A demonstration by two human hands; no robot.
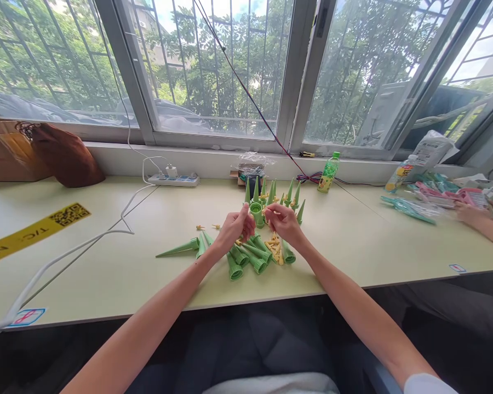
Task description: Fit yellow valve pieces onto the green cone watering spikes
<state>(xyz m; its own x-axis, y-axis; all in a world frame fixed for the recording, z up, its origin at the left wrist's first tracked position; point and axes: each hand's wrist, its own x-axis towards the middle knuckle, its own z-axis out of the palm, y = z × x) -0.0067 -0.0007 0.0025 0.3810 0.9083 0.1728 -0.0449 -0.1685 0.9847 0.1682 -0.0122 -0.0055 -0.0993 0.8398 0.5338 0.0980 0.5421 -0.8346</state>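
My left hand (235, 229) is closed at the middle of the table, thumb up, on a green plastic watering spike (256, 208) whose round open end faces me. Just to its right, my right hand (282, 223) is pinched, and whatever is between its fingertips is too small to make out. Below the hands lie several loose green spikes (258, 264), pointed hollow cones with wide ribbed mouths. Small yellow valve pieces (276, 249) form a pile under my right hand. Behind, several green spikes (297, 194) stand points up, with yellow pieces among them.
A white power strip (176, 180) with its cable lies at the back left, near a brown bag (68, 156). A green-labelled bottle (329, 172) stands at the back right. Farther right, a co-worker's hand (472, 213) is by pink and teal items (462, 196).
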